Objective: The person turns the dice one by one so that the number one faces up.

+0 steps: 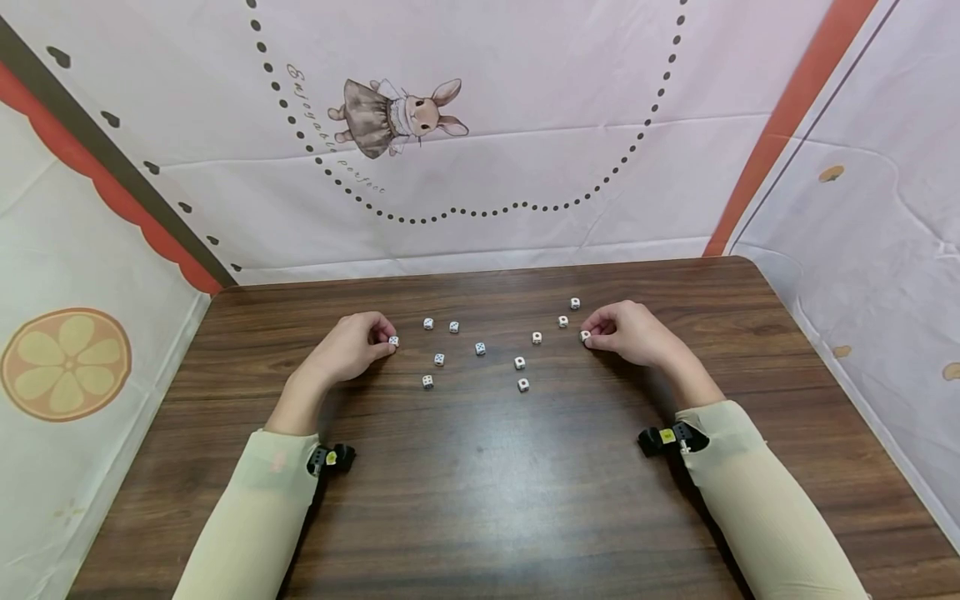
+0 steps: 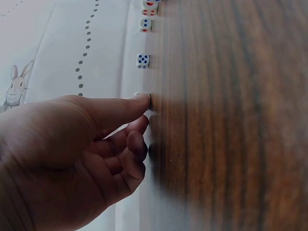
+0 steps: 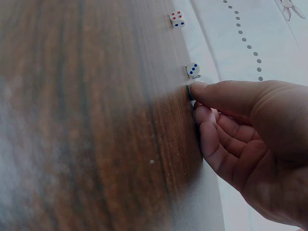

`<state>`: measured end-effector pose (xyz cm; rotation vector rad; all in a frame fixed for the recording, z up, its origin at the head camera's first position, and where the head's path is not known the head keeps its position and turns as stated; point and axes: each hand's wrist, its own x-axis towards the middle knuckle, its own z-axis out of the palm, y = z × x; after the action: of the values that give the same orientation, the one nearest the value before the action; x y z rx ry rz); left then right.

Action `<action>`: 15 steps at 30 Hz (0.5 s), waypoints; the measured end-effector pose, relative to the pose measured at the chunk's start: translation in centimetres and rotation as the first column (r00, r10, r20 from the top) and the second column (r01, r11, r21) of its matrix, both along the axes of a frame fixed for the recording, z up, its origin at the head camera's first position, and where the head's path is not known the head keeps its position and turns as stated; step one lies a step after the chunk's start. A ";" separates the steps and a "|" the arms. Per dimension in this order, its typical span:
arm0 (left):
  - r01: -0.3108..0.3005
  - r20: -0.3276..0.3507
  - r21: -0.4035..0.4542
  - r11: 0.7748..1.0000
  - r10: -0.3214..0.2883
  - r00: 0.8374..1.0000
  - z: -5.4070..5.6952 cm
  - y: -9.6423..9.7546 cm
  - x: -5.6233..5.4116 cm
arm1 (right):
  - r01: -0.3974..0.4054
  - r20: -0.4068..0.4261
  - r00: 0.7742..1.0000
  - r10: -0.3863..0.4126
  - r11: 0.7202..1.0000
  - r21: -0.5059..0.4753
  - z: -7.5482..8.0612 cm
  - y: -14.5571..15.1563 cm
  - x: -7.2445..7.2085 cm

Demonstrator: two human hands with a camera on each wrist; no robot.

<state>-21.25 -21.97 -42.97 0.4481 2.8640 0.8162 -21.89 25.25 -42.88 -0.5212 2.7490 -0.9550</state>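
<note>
Near the far left of the table, my left hand [image 1: 352, 346] pinches a white die [image 1: 393, 342] between thumb and fingers, close over the wood. On the other side, my right hand [image 1: 630, 332] holds another white die [image 1: 585, 337] at its fingertips. Thumb and fingers mostly hide both held dice in the wrist views. Just right of the left hand are two dice, one [image 1: 428, 323] beside the other [image 1: 453, 327]. In the right wrist view, a die with blue pips [image 3: 193, 70] sits right by the thumb.
More dice lie between the hands: one [image 1: 480, 348] near the middle, one [image 1: 427, 382] nearer the front, and several in a curved row from one [image 1: 523, 385] back to another [image 1: 575, 303]. The brown wooden table [image 1: 480, 500] ends at a printed cloth backdrop [image 1: 525, 167].
</note>
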 end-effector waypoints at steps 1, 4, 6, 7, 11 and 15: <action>0.004 -0.001 0.001 1.000 -0.004 1.000 0.0 0.0 0.0 | 0.001 0.001 1.000 -0.001 1.000 -0.001 0.0 0.0 0.0; 0.003 -0.007 0.006 1.000 -0.003 1.000 -0.1 0.0 -0.1 | 0.002 0.002 1.000 -0.002 1.000 -0.004 0.0 0.0 0.0; 0.010 -0.014 0.014 1.000 -0.009 1.000 0.0 0.1 -0.1 | 0.003 0.002 1.000 -0.003 1.000 -0.006 0.0 0.0 0.0; 0.013 -0.017 0.016 1.000 -0.012 1.000 0.0 0.1 -0.1 | 0.004 0.002 1.000 -0.004 1.000 -0.007 0.0 0.0 0.0; 0.027 -0.017 0.010 1.000 -0.027 0.999 0.2 0.3 -0.2 | 0.005 0.001 1.000 -0.005 1.000 -0.007 0.0 0.0 0.0; 0.036 -0.021 -0.019 0.999 -0.037 0.999 0.2 0.4 -0.4 | 0.004 0.000 1.000 -0.004 1.000 -0.006 0.0 -0.1 0.1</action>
<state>-21.62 -21.53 -42.74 0.5081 2.8712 0.7829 -21.84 25.20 -42.85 -0.5173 2.7487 -0.9639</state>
